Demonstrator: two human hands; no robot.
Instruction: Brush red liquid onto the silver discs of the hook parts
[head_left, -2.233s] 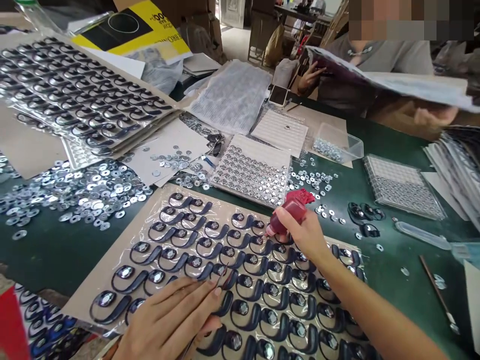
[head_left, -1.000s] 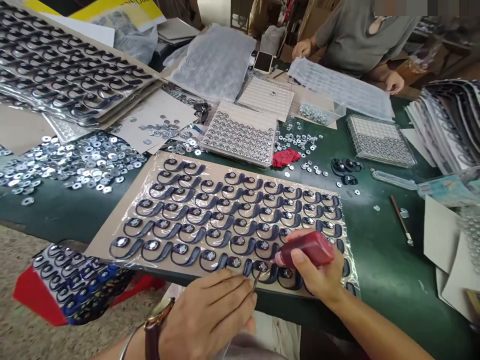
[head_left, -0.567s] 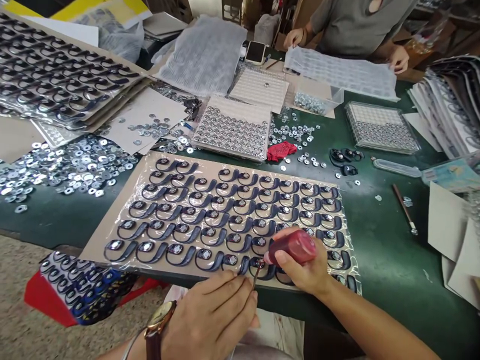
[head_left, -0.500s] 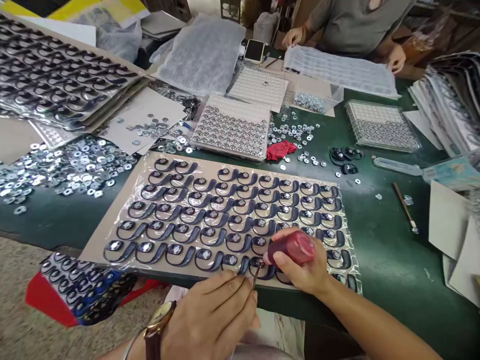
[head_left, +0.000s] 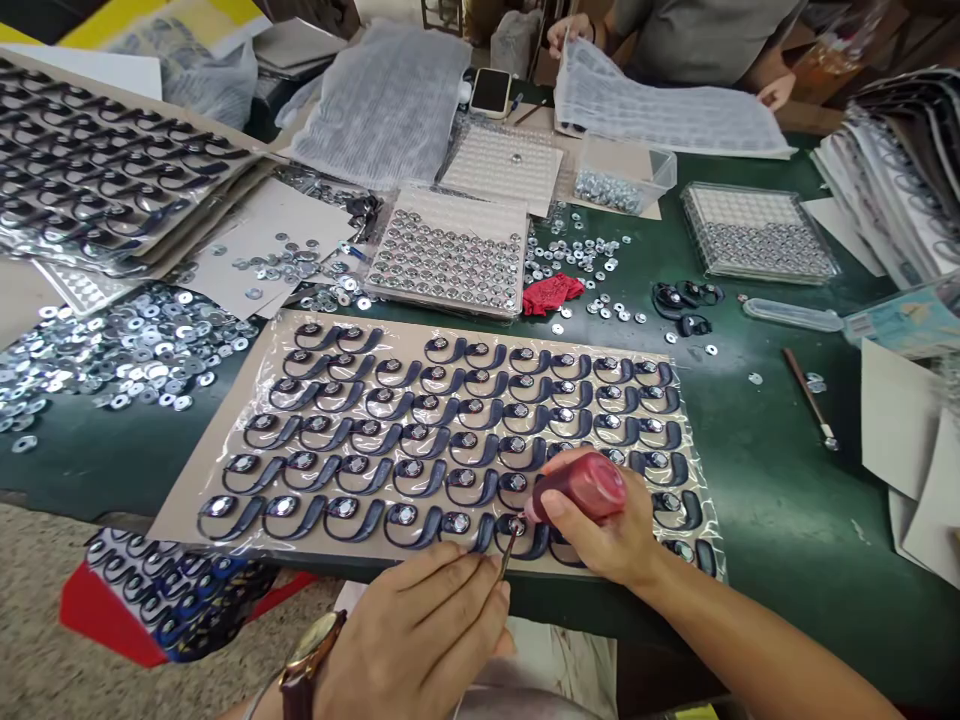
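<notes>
A red squeeze bottle [head_left: 581,487] is gripped in my right hand [head_left: 626,525], tilted so its nozzle points at a round metal centre on one dark curved piece [head_left: 532,542]. My left hand [head_left: 424,610] lies at the sheet's front edge, fingers closed around a thin pointed metal tool [head_left: 510,552]. The tool's tip is by the same piece, close to the nozzle; whether they touch I cannot tell. Under both hands is a clear-covered card sheet [head_left: 217,440] with rows of these dark curved pieces, most with shiny round centres. My right hand hides a few of them.
Loose metal washers [head_left: 142,345] lie at left, beside stacked sheets [head_left: 112,170]. Behind my sheet are a tray of metal discs [head_left: 450,255], a red cloth [head_left: 551,294] and a clear box [head_left: 622,180]. A brush [head_left: 810,400] lies right. Opposite, a person holds a white sheet [head_left: 667,115].
The view has shifted slightly. My hands keep the bottle and tool at the same piece, the tool's tip angled a little differently. The person opposite has lifted one corner of the white sheet.
</notes>
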